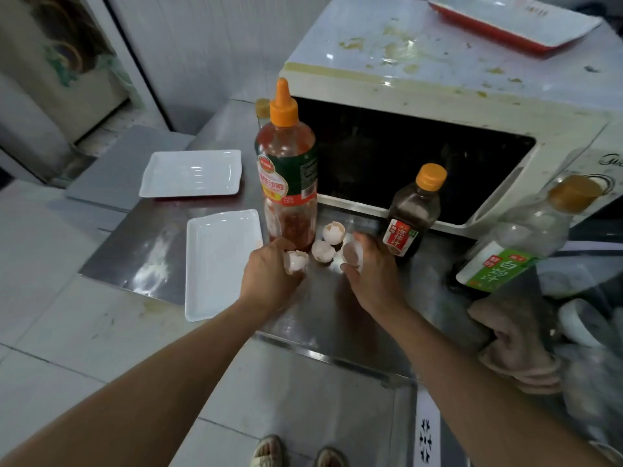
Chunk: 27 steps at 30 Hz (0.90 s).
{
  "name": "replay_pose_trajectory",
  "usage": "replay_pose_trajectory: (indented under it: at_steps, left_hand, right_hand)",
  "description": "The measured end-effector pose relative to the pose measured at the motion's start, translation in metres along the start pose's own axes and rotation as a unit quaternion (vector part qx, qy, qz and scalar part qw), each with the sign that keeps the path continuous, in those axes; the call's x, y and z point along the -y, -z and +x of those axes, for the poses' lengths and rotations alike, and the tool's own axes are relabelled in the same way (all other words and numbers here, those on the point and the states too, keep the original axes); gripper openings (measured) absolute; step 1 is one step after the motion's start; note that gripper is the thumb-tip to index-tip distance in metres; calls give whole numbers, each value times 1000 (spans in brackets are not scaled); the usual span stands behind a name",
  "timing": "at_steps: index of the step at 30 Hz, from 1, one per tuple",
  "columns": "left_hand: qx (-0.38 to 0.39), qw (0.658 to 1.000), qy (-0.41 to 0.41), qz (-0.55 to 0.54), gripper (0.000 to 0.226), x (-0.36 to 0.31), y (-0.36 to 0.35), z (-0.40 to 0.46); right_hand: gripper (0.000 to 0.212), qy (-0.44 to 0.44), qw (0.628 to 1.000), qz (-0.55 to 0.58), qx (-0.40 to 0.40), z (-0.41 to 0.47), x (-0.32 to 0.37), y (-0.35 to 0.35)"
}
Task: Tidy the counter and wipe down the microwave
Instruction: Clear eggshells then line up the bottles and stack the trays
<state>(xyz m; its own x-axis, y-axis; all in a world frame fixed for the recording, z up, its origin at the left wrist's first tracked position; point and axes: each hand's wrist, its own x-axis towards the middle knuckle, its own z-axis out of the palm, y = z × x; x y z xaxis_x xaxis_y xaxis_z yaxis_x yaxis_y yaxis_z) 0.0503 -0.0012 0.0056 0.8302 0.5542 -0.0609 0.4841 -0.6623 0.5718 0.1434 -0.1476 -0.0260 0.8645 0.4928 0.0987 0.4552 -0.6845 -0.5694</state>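
Presently, left hand [269, 267]: closed on eggshell piece [296, 261], partly hidden.
Right hand [369, 267]: gripping eggshell half [352, 255].
Loose shells [327, 242]: on bench [161, 241], before microwave [421, 106].
Far-right clutter: blurred.

One head-worn wide-angle view looks forward and steeply down, close over the surface [323, 318], with the microwave [438, 106] just ahead and floor below.

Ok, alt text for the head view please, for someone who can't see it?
Both hands, left hand and right hand, each hold an eggshell piece above a steel counter; two more eggshells sit between sauce bottles, before a stained microwave.
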Motion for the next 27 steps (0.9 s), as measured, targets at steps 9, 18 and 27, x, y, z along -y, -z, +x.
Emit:
replay_pose_trajectory:
  at_steps: [9,18,27]
  left_hand:
    - [-1,1000,-14,-23,33,14,3,9]
    - [9,999,-11,-38,33,21,4,11]
    - [26,999,-13,-29,33,11,1,11]
  right_hand:
    - [51,36,998,-51,7,29,16,-41]
    - [32,18,997,-64,24,25,14,-53]
    - [43,-8,999,-41,3,7,1,-40]
